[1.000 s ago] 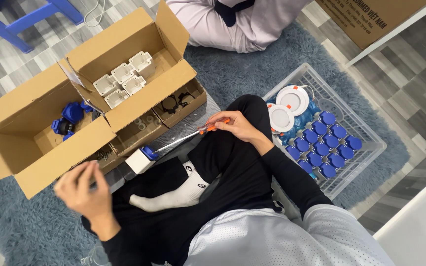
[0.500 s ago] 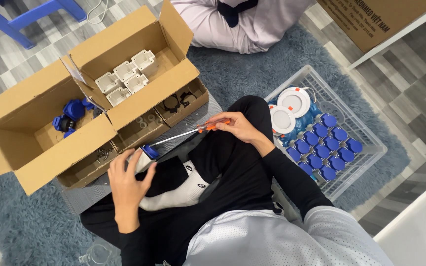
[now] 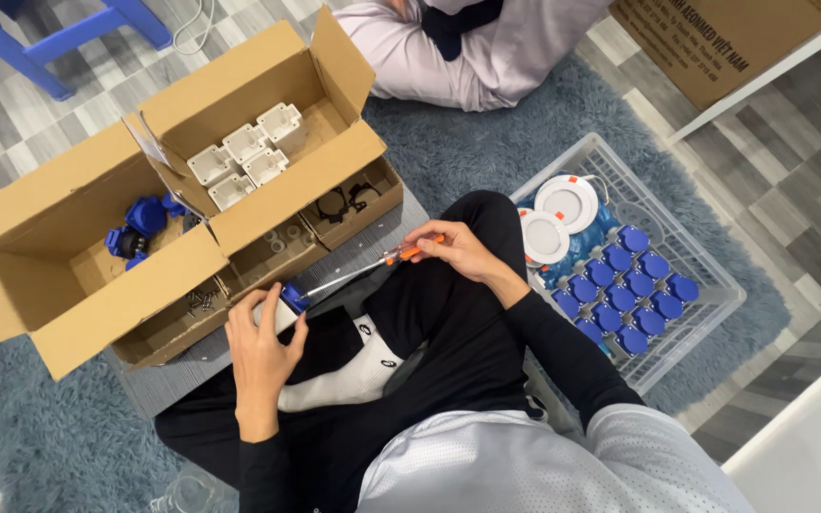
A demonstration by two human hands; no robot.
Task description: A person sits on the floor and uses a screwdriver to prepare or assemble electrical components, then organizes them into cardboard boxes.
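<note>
A: The left hand is clamped around a small white-and-blue part, held just above the knee, beside the front wall of the cardboard box.

B: And the right hand?

A: Closed on the orange handle of a screwdriver. The shaft runs down and left, and its tip meets the blue end of the part.

B: What could go wrong from there?

A: I'd say the tip could skid off. The part rests on nothing but fingers, so a hard push may drive the blade toward the left thumb or the white sock beneath.

B: Anything loose nearby?

A: Small screws lie in the low front compartment of the box. One dropped outside could vanish into the blue-grey rug, I think.

B: How much room is there?

A: Tight on the left: the box flap juts out toward the left forearm, so a swung elbow could knock it. On the right the white plastic crate of blue caps and round white lamps sits close to the right knee. Another person's light sleeve rests beyond, well apart. Open space is mostly over the lap.
</note>
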